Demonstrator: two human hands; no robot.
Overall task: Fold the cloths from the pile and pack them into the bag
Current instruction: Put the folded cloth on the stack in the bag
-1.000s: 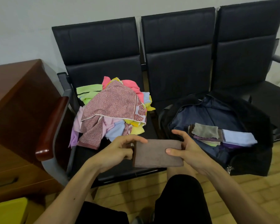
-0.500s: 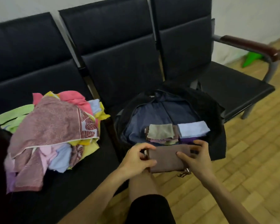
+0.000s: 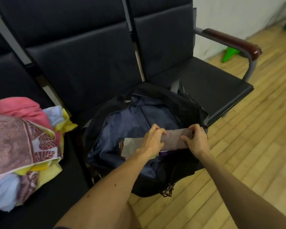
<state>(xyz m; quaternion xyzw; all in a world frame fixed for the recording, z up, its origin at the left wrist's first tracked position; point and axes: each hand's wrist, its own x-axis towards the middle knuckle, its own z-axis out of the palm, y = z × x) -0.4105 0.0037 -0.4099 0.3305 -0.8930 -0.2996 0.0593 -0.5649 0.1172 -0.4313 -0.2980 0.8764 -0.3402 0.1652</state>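
Sitting on: the black waiting chairs (image 3: 89, 66) hold the bag up near the hands.
Bag (image 3: 130, 123): unzipped wide, so cloths can go in.
Pile (image 3: 23, 146): left of the bag, still waiting to be folded.
Brown folded cloth (image 3: 173, 139): inside the bag, on top of other folded cloths.
Left hand (image 3: 152, 142): fingers curled, pinching the cloth's left end.
Right hand (image 3: 196, 139): fingers curled, pinching its right end, probably to keep it flat.

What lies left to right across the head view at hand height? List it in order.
Pile of unfolded cloths → grey-green folded cloth in the open bag → left hand → brown folded cloth held by both hands → right hand → wooden floor.
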